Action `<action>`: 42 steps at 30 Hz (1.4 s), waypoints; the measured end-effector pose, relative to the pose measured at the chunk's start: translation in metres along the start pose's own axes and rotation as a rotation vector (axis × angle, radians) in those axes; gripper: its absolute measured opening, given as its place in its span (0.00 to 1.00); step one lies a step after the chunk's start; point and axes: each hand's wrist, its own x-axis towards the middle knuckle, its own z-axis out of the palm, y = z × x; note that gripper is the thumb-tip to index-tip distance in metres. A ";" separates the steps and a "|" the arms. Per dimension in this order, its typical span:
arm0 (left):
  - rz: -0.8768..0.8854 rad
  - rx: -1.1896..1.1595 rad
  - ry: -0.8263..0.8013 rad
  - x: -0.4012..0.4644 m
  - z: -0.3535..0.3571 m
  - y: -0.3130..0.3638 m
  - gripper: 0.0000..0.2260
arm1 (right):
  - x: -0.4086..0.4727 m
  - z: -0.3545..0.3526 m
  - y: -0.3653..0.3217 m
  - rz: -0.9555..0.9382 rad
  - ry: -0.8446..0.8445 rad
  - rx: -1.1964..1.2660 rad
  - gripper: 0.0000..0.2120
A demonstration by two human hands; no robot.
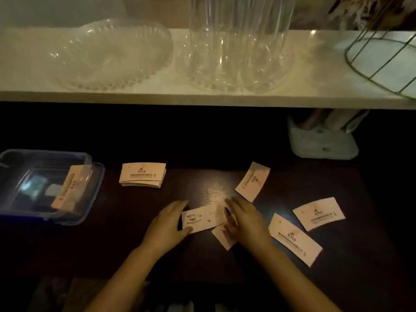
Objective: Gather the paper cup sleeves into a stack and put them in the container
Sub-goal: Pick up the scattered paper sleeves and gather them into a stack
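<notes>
I see two bare forearms, no sleeves, no watch or rings that I can make out. The left hand (167, 224) and right hand (244, 218) are ungloved; dim light hides finer detail.

Printed logos and text lines on the cup sleeves (318, 213), too blurred to read.

Flat sleeves (295, 238) scattered beside container (90, 199)
</notes>
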 end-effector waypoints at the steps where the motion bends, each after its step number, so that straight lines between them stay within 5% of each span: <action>1: 0.003 0.035 -0.054 0.000 0.002 -0.001 0.36 | 0.007 0.003 -0.001 -0.085 -0.011 -0.086 0.28; 4: 0.054 0.146 -0.108 -0.001 0.007 -0.006 0.37 | 0.021 0.009 -0.001 -0.262 -0.104 -0.264 0.26; 13: 0.272 0.242 0.035 -0.003 0.012 -0.023 0.26 | 0.032 0.009 0.006 -0.363 -0.181 -0.360 0.21; 21: 0.539 0.289 0.284 -0.023 0.011 -0.023 0.13 | 0.032 -0.003 0.006 -0.591 -0.249 -0.502 0.20; 24: 0.387 0.062 0.226 -0.021 0.003 -0.022 0.14 | 0.035 -0.007 0.005 -0.590 -0.077 -0.356 0.12; 30: -0.152 -0.613 0.254 0.001 -0.017 0.003 0.09 | 0.042 -0.003 -0.022 -0.046 0.057 0.326 0.08; 34: -0.273 -1.104 0.170 -0.003 -0.037 0.014 0.06 | 0.039 -0.012 -0.035 0.204 0.075 0.835 0.08; 39: -0.287 -1.259 0.081 -0.019 -0.048 0.018 0.08 | 0.023 -0.026 -0.031 0.151 0.092 0.924 0.11; 42: -0.346 -1.348 0.116 -0.029 -0.046 0.007 0.10 | 0.008 -0.033 0.001 0.250 0.204 0.708 0.11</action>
